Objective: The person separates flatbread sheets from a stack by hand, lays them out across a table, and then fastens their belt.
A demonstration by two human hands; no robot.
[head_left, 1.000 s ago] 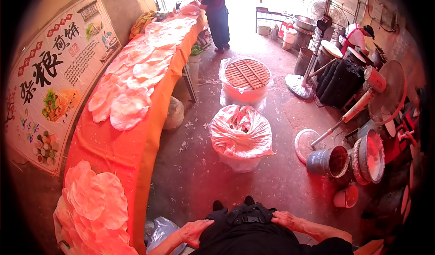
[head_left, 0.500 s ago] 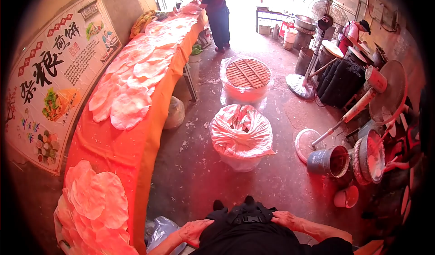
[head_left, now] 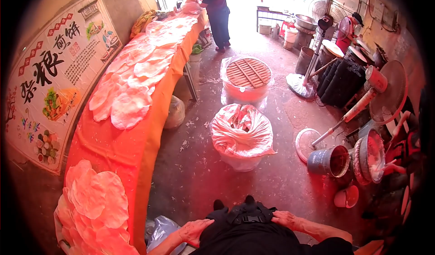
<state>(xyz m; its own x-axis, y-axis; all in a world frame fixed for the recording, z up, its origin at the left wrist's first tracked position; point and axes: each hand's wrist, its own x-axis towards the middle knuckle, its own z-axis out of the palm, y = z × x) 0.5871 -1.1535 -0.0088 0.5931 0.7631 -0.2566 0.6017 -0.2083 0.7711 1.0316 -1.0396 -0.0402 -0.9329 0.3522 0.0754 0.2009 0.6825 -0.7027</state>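
My left hand [head_left: 194,232] lies against the left side of my black clothing at the waist, holding nothing, its fingers flat and partly hidden by the cloth. On the other side my right hand [head_left: 283,219] rests at my waist beside a black waist strap with a buckle [head_left: 253,219], also without anything in it. Left of my left hand, a plastic bag [head_left: 164,231] sits by the orange-covered table [head_left: 118,150]. A stack of thin round pancakes [head_left: 97,199] lies on the table's near end, and more pancakes [head_left: 131,108] overlap along its far part.
Ahead on the floor stand a cloth-covered tub [head_left: 242,135] and a round container with a slatted wooden lid [head_left: 248,72]. Fans [head_left: 387,92], a grey bucket [head_left: 328,161] and a basin [head_left: 375,156] crowd the right. One person [head_left: 218,17] stands at the table's far end; others work at right.
My hands stay in place. The person at the back right has raised their head and upper body. At the right edge, a co-worker's arms have shifted near the basin.
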